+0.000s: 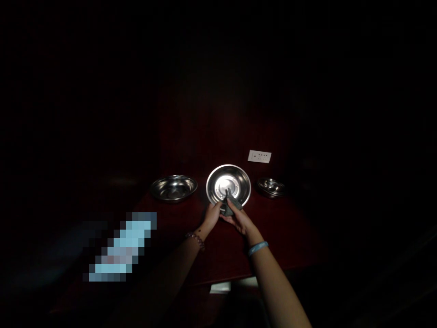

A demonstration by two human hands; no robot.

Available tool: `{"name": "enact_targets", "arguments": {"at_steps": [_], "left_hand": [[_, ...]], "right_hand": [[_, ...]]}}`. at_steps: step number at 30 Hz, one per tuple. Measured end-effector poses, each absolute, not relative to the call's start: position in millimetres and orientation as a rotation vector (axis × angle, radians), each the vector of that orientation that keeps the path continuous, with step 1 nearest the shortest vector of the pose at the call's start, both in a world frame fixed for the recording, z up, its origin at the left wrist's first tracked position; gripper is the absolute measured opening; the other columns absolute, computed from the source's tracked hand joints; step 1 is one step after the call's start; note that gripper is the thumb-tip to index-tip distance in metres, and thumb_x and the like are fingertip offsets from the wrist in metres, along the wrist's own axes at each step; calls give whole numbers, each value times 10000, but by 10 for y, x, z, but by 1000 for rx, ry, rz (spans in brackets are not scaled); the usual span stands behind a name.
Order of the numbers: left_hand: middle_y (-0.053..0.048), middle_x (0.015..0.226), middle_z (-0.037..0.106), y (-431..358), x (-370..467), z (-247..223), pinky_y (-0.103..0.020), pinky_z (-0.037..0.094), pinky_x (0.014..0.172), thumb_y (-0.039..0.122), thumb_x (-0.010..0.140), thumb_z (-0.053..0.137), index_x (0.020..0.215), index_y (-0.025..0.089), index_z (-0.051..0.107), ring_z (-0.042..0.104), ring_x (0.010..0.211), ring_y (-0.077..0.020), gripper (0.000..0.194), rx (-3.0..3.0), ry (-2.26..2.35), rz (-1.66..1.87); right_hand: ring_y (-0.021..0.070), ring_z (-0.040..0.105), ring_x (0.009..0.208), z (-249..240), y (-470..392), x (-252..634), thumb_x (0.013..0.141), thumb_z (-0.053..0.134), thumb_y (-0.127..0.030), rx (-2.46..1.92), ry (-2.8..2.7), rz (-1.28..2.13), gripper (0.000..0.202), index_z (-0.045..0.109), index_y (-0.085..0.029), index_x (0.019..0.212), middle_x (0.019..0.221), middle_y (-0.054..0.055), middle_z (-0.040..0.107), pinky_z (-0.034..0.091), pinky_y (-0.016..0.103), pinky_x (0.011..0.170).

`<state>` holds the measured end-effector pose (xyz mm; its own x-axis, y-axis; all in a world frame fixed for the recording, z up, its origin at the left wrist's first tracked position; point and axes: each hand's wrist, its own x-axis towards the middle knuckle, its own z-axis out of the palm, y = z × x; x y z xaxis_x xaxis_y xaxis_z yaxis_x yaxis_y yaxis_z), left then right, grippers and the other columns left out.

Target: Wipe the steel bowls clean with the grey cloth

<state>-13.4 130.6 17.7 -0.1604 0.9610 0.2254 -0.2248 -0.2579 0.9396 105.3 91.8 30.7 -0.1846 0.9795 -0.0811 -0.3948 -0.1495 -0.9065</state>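
Note:
A shiny steel bowl (227,182) is tilted up with its inside facing me, above the dark red table. My left hand (210,217) is closed on its near rim, thumb on the inner side. My right hand (241,220) is closed on a dark grey cloth (233,206), which lies against the bowl's lower inner wall. The fingers of both hands are partly hidden behind the bowl and the cloth.
To the left on the table (191,266) stands a wide steel bowl (174,187). Several smaller steel bowls (271,187) are stacked at the right. A white socket plate (259,156) is behind them. A blurred-out bright patch (124,248) lies at the left.

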Motion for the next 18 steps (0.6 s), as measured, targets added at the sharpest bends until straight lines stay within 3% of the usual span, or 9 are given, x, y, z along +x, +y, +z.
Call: {"name": "enact_targets", "arguments": {"at_steps": [5,12,15,18], "left_hand": [[-41,779,728,1255,-94,194,-277,518,709,270,670,598,777,156,677,660,736,-179,176,1145,939,1581],[-24,705,702,1236,-78,203,-247,477,576,265,660,609,753,153,668,621,619,-159,156,1127,978,1562],[-37,701,719,1236,-100,217,-281,504,641,251,662,615,727,163,690,657,668,-194,132,1174,1091,1574],[-63,773,757,1237,-141,247,-349,512,842,223,666,624,719,181,715,701,843,-249,114,1235,1188,1608]], "right_hand": [[177,745,768,233,1018,1083,831,703,-297,-887,-808,1587,297,658,-155,1088,955,80,756,634,279,698],[182,747,800,203,1022,1106,819,706,-311,-856,-798,1578,347,639,-160,1124,940,72,758,625,260,679],[191,745,845,221,1013,1104,800,720,-328,-846,-810,1533,371,640,-169,1125,966,65,759,627,278,713],[200,738,873,241,1025,1103,777,745,-347,-843,-803,1484,376,652,-173,1096,985,67,759,630,319,752]]}}
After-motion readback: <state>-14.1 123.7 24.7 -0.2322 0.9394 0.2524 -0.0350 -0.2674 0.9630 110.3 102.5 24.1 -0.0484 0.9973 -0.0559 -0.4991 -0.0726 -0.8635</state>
